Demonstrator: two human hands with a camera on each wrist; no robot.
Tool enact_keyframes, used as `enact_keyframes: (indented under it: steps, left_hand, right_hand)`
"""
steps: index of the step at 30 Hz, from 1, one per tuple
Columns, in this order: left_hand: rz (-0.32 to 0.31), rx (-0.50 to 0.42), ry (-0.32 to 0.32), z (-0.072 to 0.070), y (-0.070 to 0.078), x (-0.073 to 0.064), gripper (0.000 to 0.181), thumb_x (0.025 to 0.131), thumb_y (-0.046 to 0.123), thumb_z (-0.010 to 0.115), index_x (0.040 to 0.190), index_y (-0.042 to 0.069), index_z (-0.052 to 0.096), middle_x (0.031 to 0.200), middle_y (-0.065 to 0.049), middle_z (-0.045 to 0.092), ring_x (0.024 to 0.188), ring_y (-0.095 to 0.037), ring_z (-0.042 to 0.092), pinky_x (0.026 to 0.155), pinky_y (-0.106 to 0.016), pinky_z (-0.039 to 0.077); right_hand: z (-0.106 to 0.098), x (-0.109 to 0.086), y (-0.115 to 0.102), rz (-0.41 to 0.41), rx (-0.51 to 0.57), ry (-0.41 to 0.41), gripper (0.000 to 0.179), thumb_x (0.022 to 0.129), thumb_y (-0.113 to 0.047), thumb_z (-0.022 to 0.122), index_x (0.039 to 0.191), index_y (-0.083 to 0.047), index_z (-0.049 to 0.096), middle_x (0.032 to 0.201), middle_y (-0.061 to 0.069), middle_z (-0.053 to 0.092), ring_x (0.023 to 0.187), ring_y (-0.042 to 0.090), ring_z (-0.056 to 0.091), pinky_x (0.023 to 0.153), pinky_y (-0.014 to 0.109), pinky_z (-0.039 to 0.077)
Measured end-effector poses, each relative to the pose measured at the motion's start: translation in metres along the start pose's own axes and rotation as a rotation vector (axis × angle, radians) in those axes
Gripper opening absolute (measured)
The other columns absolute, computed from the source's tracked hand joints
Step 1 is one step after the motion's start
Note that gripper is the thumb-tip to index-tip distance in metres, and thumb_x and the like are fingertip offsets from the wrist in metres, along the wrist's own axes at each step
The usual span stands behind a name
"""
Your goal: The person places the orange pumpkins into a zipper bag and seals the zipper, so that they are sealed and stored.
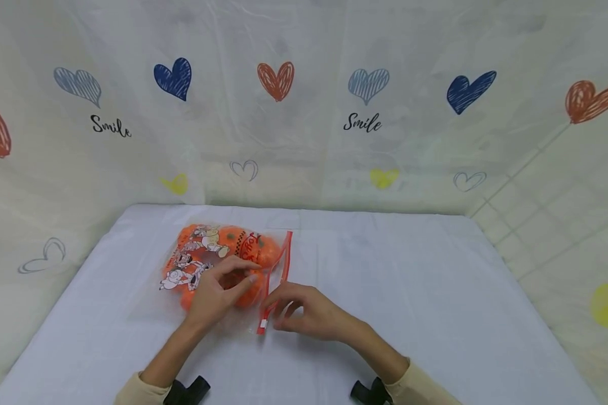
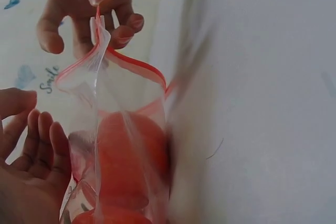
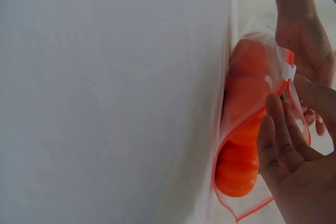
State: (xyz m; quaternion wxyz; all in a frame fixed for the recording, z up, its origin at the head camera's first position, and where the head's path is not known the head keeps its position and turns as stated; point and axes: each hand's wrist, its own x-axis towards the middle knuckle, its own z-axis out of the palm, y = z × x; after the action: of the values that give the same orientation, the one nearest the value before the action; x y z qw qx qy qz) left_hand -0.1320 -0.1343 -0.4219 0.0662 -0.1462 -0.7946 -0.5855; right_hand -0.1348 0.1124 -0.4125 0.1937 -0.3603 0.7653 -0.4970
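Observation:
A clear zip bag [image 1: 179,275] with printed cartoon figures and the word "Toffee"-like red lettering lies on the table's left half. Inside are several orange, ribbed, pumpkin-like pieces [image 3: 236,171]. Its red-edged mouth [image 2: 139,66] faces right and gapes partly open, with a white slider [image 3: 289,72] at the near end. My right hand [image 1: 309,312] pinches the red edge beside that slider between thumb and fingers. Over the bag's upper side, my left hand [image 1: 215,292] hovers or lightly touches near the mouth, fingers bent loosely; contact is unclear. It grips nothing in the left wrist view.
A white cloth covers the table [image 1: 410,281]. Behind it hangs a pale sheet [image 1: 314,140] printed with hearts and "Smile". Black wrist devices [image 1: 187,391] show at both sleeves along the near edge.

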Motion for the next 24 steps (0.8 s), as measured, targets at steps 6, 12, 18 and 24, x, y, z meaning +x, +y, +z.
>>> enact_keyframes:
  steps: [6,12,18,24]
  left_hand:
    - [0.027,0.037,-0.015,-0.001,0.0,-0.002,0.018,0.096,0.017,0.076,0.113,0.021,0.077,0.106,-0.002,0.072,0.088,-0.012,0.064,0.078,-0.023,0.057]
    - [0.022,0.039,-0.021,-0.002,-0.001,-0.006,0.017,0.096,0.017,0.076,0.112,0.024,0.078,0.104,0.002,0.072,0.085,-0.013,0.064,0.076,-0.023,0.056]
    - [0.049,0.045,-0.017,-0.002,-0.001,-0.008,0.018,0.094,0.015,0.077,0.109,0.024,0.079,0.1,0.003,0.072,0.083,-0.012,0.063,0.074,-0.023,0.056]
    - [0.068,0.041,-0.006,-0.002,-0.004,-0.009,0.017,0.094,0.013,0.078,0.108,0.021,0.08,0.099,0.002,0.072,0.083,-0.011,0.064,0.074,-0.022,0.056]
  right_hand:
    - [0.01,0.006,0.002,-0.015,-0.045,0.0,0.033,0.092,-0.008,0.078,0.123,-0.015,0.072,0.114,0.003,0.074,0.093,0.012,0.07,0.083,0.023,0.06]
    - [0.015,0.011,0.002,-0.023,-0.093,0.036,0.035,0.089,-0.007,0.081,0.122,-0.015,0.073,0.105,0.002,0.075,0.087,0.013,0.068,0.078,0.025,0.06]
    - [0.016,0.011,0.001,-0.018,-0.136,0.078,0.033,0.087,-0.005,0.082,0.118,-0.016,0.075,0.103,0.0,0.076,0.088,0.009,0.066,0.078,0.023,0.058]
    - [0.017,0.012,0.002,-0.004,-0.145,0.083,0.029,0.087,-0.008,0.083,0.114,-0.017,0.077,0.105,-0.002,0.077,0.088,0.009,0.065,0.079,0.023,0.057]
